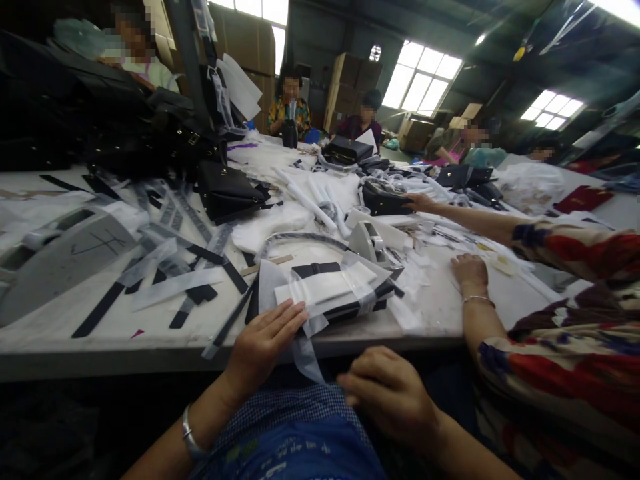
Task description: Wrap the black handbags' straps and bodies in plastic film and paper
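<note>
A black handbag [345, 308] lies at the table's front edge, partly covered by white wrapping sheet [330, 287] and clear plastic film. My left hand [273, 331] rests on its left end, fingers stretched out flat over the wrapping. From under those fingers a translucent plastic strip [306, 360] hangs over the table edge. Close to the strip's lower end is my right hand [387, 393], in front of the table, with its fingers curled in. Whether it grips anything is hidden. The bag's wrapped handle [300, 238] arches behind it.
A tape dispenser [369, 241] stands just behind the bag. Black and clear strips [187, 283] litter the left, beside a larger grey dispenser [75, 257]. Black bags [227, 190] are piled farther back. At right, a co-worker's hand [470, 272] rests on the table; another touches a bag [384, 199].
</note>
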`<state>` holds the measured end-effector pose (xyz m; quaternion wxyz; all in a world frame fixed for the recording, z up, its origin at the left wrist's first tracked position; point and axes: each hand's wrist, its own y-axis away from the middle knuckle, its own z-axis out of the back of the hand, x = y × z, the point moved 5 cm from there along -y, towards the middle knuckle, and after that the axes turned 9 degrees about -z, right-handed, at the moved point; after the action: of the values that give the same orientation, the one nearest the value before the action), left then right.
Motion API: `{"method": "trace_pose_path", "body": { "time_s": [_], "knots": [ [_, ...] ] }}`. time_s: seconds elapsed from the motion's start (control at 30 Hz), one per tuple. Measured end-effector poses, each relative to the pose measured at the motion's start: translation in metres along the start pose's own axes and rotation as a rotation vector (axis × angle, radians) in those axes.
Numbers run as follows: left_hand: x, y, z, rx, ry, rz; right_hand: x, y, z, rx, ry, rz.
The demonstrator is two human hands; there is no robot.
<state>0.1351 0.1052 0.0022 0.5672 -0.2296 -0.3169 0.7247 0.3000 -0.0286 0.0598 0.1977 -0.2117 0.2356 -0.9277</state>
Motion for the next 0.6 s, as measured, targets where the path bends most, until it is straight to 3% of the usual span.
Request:
{"method": "trace_pose_path", "body": {
  "time_s": [0.07,0.23,0.4,0.6],
  "knots": [
    [0.0,0.0,0.0,-0.001,-0.007,-0.013,-0.02,-0.015,-0.004,-0.101,0.078,-0.041],
    [0.001,0.002,0.0,-0.034,-0.016,-0.023,-0.043,-0.047,-0.037,-0.074,0.146,0.099],
    [0.003,0.002,-0.001,-0.032,0.023,0.006,-0.037,-0.051,-0.036,-0.216,0.04,0.125],
    [0.003,0.002,-0.001,0.002,0.009,0.015,-0.021,-0.04,-0.037,-0.233,0.034,0.114]
  ]
}}
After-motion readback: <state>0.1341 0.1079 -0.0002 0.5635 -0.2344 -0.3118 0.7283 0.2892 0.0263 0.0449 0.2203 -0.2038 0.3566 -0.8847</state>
